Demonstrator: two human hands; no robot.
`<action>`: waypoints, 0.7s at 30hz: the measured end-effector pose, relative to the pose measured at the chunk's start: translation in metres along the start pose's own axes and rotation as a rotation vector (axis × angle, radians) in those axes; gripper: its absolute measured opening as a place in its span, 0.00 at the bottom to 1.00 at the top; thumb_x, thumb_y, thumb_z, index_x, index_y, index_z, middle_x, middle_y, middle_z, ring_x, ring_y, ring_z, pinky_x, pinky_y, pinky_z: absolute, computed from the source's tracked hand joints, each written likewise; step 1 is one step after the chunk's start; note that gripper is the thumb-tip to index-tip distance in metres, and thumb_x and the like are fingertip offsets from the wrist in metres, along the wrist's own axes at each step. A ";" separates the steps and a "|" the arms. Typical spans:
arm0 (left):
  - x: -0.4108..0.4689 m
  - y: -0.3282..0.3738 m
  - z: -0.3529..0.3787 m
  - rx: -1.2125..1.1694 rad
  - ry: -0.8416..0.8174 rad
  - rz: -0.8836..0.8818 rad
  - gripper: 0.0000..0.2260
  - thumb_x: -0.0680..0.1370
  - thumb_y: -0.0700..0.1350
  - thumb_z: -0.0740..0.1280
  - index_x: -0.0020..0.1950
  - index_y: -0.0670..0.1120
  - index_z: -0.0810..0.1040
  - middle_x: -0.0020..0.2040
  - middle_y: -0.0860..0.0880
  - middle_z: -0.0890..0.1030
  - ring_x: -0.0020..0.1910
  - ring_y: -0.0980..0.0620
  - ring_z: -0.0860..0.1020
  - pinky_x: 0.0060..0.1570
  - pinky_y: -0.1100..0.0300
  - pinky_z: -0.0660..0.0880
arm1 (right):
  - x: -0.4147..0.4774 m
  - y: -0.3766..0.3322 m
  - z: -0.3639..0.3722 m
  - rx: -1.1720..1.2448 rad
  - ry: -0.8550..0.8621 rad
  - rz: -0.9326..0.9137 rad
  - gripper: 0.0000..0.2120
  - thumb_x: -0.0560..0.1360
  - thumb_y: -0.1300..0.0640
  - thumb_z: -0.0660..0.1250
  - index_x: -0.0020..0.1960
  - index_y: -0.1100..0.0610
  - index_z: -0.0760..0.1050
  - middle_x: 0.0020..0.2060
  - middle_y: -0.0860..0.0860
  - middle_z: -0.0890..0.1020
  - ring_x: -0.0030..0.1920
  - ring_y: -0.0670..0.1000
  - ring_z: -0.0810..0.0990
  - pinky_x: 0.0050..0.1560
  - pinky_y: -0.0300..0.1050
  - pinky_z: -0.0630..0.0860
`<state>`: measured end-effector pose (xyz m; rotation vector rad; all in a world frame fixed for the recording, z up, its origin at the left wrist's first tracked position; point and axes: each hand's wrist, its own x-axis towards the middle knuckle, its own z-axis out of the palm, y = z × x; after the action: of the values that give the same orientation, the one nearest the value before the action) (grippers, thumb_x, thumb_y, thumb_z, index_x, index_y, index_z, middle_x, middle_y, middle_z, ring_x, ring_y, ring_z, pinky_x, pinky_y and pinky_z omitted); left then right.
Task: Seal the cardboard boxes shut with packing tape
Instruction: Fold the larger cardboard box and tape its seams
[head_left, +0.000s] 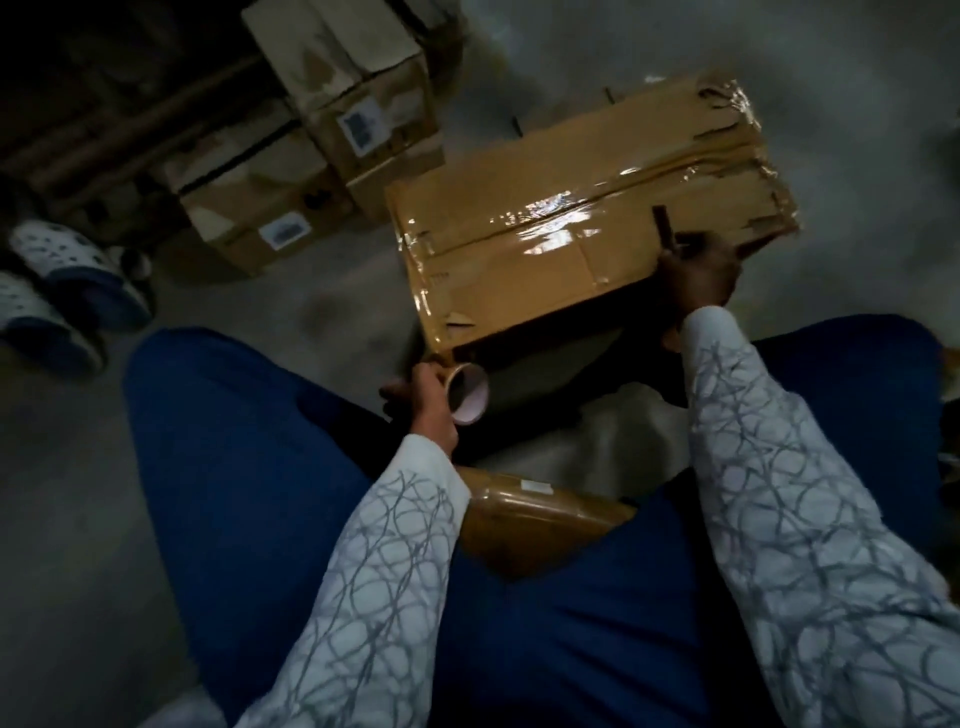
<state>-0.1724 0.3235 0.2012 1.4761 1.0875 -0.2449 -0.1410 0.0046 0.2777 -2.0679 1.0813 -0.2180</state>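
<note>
The person is reaching both arms forward, the left hand (428, 402) curling its fingers round a tape roll (467, 393) and the right hand (701, 273) gripping a thin dark stick (664, 226).

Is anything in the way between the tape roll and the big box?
Nothing visible is. The left hand grips the tape roll right below the near corner of the cardboard box. The right hand holds a thin dark tool at the box's near edge, off to the side.

tan cardboard box (545, 249) with glossy tape, blue trousers (249, 467), white sleeves (810, 509) with grey scribble pattern
</note>
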 end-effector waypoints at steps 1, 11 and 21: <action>-0.002 0.000 -0.002 -0.031 -0.029 -0.051 0.26 0.66 0.54 0.68 0.60 0.41 0.80 0.57 0.42 0.82 0.57 0.41 0.81 0.58 0.45 0.78 | -0.016 -0.007 0.007 -0.036 -0.092 -0.068 0.16 0.75 0.54 0.71 0.61 0.59 0.80 0.57 0.57 0.84 0.58 0.56 0.82 0.60 0.45 0.74; -0.011 -0.005 -0.006 -0.042 -0.103 -0.012 0.14 0.68 0.57 0.69 0.48 0.50 0.81 0.51 0.48 0.82 0.56 0.43 0.80 0.60 0.44 0.77 | -0.163 -0.029 0.060 -0.245 -0.511 -0.683 0.10 0.77 0.52 0.70 0.57 0.54 0.80 0.51 0.55 0.85 0.51 0.59 0.83 0.51 0.50 0.79; -0.084 0.032 -0.029 -0.098 -0.276 -0.037 0.22 0.84 0.47 0.54 0.76 0.38 0.65 0.74 0.37 0.68 0.72 0.38 0.68 0.70 0.48 0.67 | -0.206 -0.024 0.061 -0.050 -0.346 -0.609 0.11 0.77 0.49 0.69 0.54 0.55 0.82 0.49 0.54 0.86 0.50 0.56 0.84 0.51 0.54 0.80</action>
<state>-0.2070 0.3142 0.2891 1.2922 0.8914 -0.4040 -0.2257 0.2025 0.2919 -2.3221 0.2357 -0.1225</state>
